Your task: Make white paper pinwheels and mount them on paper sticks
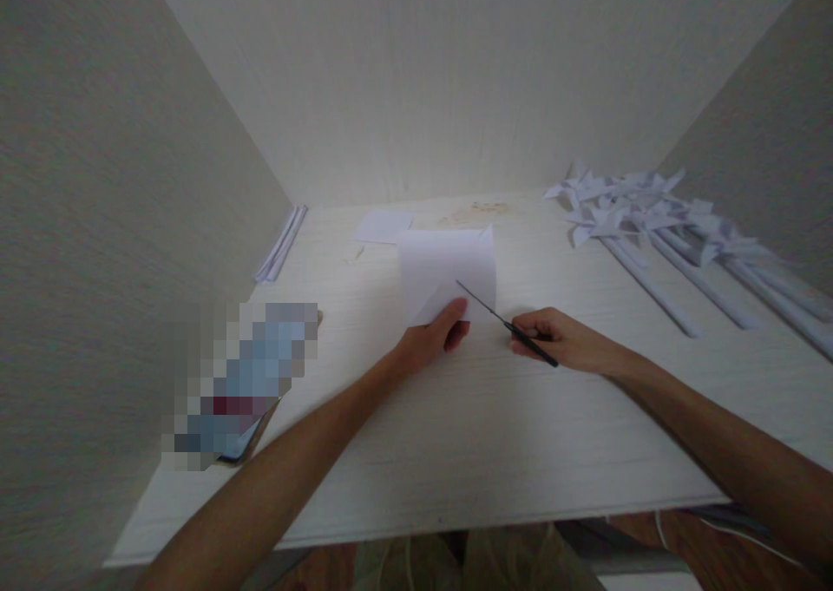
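Note:
A white sheet of paper [442, 261] is held up off the table by its lower edge in my left hand [435, 335], thumb on the near face. The sheet curves at its right side, and one top corner is bent. My right hand [560, 339] is closed around the black handles of a pair of scissors [534, 345]. The scissors' thin blades point up and left, across the lower right part of the paper. Whether the blades are cutting into it I cannot tell.
Several white paper pinwheels [602, 218] on rolled paper sticks [657, 292] lie at the right. Paper rolls [283, 242] rest along the left wall, above a pixelated phone [251, 430]. Behind the held sheet lies a small paper piece [383, 226]. Walls enclose the white table [403, 461] on three sides.

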`<state>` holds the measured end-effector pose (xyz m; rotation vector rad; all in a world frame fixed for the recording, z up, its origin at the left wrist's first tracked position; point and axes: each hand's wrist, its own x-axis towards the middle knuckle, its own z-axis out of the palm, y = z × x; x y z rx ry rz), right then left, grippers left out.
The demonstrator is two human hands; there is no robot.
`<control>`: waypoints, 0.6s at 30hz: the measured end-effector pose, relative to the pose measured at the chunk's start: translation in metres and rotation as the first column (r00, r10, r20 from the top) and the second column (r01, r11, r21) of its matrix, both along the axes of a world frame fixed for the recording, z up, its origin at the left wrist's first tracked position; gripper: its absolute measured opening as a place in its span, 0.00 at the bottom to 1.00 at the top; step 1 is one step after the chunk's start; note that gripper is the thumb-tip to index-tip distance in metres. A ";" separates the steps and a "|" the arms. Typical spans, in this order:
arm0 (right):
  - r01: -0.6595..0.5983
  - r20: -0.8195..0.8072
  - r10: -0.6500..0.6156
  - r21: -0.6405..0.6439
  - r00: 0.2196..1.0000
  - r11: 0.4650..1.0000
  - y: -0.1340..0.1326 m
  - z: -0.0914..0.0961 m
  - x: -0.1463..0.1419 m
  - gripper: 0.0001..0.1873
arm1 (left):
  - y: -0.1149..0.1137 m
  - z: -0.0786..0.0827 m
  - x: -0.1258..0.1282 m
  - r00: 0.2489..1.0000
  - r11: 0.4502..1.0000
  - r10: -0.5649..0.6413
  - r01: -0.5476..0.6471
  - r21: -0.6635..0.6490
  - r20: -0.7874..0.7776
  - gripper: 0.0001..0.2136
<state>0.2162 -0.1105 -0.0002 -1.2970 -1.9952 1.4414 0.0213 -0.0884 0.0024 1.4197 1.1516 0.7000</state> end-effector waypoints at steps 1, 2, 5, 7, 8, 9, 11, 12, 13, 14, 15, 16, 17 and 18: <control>0.002 0.000 -0.002 0.001 1.000 1.000 0.000 0.000 0.000 0.20 | -0.001 0.001 0.001 1.000 1.000 0.004 -0.004 -0.019 -0.005 0.22; 0.004 0.001 -0.004 0.005 1.000 1.000 0.000 0.000 0.000 0.20 | -0.001 0.003 0.001 1.000 0.999 0.008 -0.008 -0.035 -0.008 0.22; -0.004 0.011 0.004 0.006 1.000 1.000 0.000 0.000 0.001 0.19 | -0.001 0.005 0.002 1.000 0.998 0.019 -0.019 -0.057 -0.013 0.21; -0.008 0.015 0.008 -0.003 1.000 1.000 0.000 0.000 0.001 0.19 | -0.001 0.005 0.002 1.000 0.999 0.012 -0.012 -0.045 -0.004 0.21; -0.008 0.016 0.008 -0.006 1.000 1.000 0.000 0.001 0.001 0.20 | -0.001 0.005 0.002 1.000 0.999 0.005 -0.005 -0.037 0.001 0.21; -0.005 0.016 0.005 -0.008 1.000 1.000 0.000 0.001 0.000 0.20 | 0.000 0.004 0.002 1.000 1.000 -0.005 0.005 -0.030 0.004 0.21; 0.004 0.015 -0.004 -0.006 1.000 1.000 0.000 0.002 0.000 0.20 | 0.000 0.002 0.001 1.000 1.000 -0.008 0.008 -0.010 0.010 0.21; 0.008 0.013 -0.008 -0.001 1.000 1.000 0.000 0.002 -0.001 0.20 | 0.000 0.001 0.001 1.000 1.000 0.000 0.000 0.007 0.013 0.20; 0.011 0.009 -0.011 0.005 1.000 1.000 0.000 0.002 -0.001 0.20 | 0.001 0.000 0.001 1.000 0.999 0.018 -0.019 0.030 0.019 0.20; 0.012 0.005 -0.012 0.010 1.000 1.000 0.000 0.002 -0.001 0.19 | 0.001 -0.001 0.000 0.999 0.997 0.043 -0.045 0.062 0.028 0.19; 0.013 -0.001 -0.013 0.013 1.000 1.000 0.000 0.002 -0.001 0.19 | 0.001 -0.001 0.000 0.996 0.992 0.076 -0.080 0.102 0.041 0.19; 0.012 -0.006 -0.012 0.016 1.000 1.000 0.000 0.002 -0.001 0.19 | 0.001 -0.002 -0.001 0.992 0.982 0.111 -0.119 0.145 0.057 0.19; 0.012 -0.009 -0.012 0.016 1.000 1.000 0.000 0.001 -0.001 0.19 | 0.001 -0.002 -0.002 0.986 0.969 0.151 -0.162 0.184 0.073 0.18; 0.013 -0.009 -0.013 0.016 1.000 1.000 0.000 0.001 -0.001 0.19 | 0.001 -0.002 -0.003 0.976 0.953 0.196 -0.212 0.216 0.091 0.18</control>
